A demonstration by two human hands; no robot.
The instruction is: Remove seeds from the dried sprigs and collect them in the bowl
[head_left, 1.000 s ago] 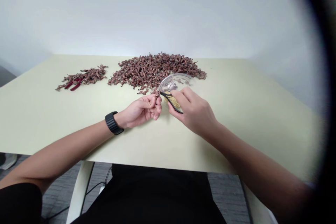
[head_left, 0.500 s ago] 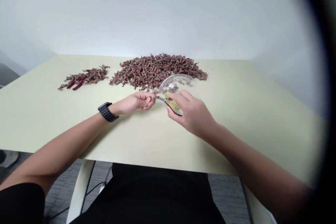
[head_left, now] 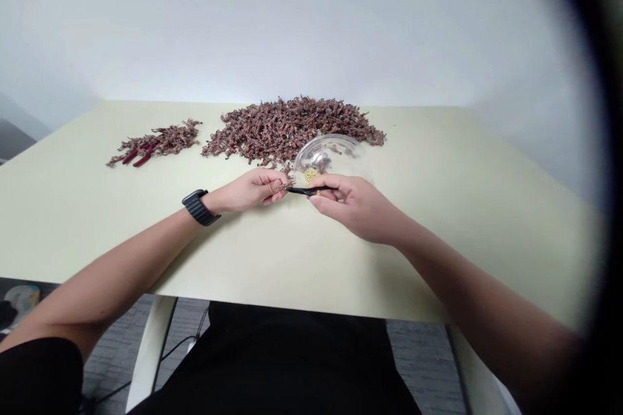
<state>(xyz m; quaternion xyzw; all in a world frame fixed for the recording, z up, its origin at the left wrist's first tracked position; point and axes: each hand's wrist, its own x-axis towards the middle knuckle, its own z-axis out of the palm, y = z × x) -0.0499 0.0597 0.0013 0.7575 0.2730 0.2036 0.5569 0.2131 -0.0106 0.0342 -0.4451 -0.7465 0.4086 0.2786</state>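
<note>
My left hand [head_left: 257,190], with a dark watch on the wrist, pinches a small reddish-brown piece [head_left: 289,184] like those in the heap. My right hand [head_left: 357,207] is closed around dark-handled pliers [head_left: 305,191], whose tip meets that piece at my left fingertips. The tool's exact jaw shape is too small to make out. Just behind my right hand a clear plastic bowl [head_left: 302,157] holds tiny gold-coloured bits [head_left: 311,174], partly hidden by my fingers.
A large heap of small brown pieces [head_left: 287,126] lies at the back of the table [head_left: 233,259]. To its left a smaller pile [head_left: 178,136] has a red-handled tool [head_left: 143,157] lying in it. A wall stands behind the table.
My right hand has rolled the pliers from a slanted, opened pose to a nearly level one with the handles closer together. My left hand stays in place.
</note>
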